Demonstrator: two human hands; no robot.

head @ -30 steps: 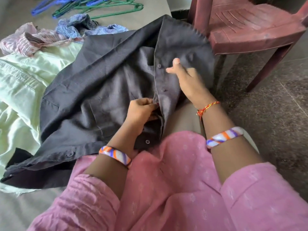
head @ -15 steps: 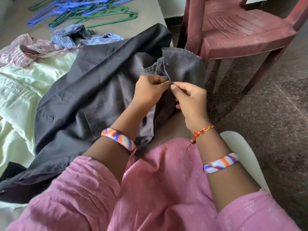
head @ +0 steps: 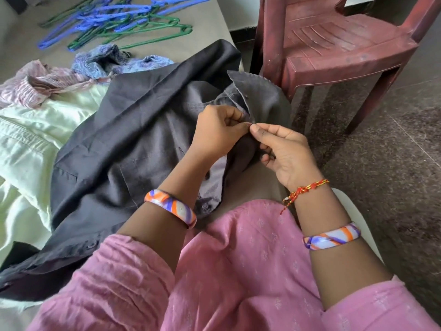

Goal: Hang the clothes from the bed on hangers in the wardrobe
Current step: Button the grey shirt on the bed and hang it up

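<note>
A dark grey button-up shirt [head: 124, 144] lies spread on the bed in front of me. My left hand [head: 217, 132] and my right hand [head: 284, 151] meet at its front button strip just below the collar, each pinching the fabric edge between thumb and fingers. The collar [head: 257, 91] stands up behind my fingers. A heap of blue and green hangers [head: 124, 22] lies at the far end of the bed. A pale green garment [head: 28, 149], a pink striped one [head: 38, 87] and a blue patterned one [head: 112, 60] lie to the left.
A maroon plastic chair [head: 338, 48] stands close to the bed's right edge on the dark speckled floor [head: 393, 163]. My pink sleeves and lap fill the bottom of the view.
My left hand has come up the button strip from low on the shirt, and my right hand has closed in, so both now pinch near the collar. The view has tilted toward the hangers.
</note>
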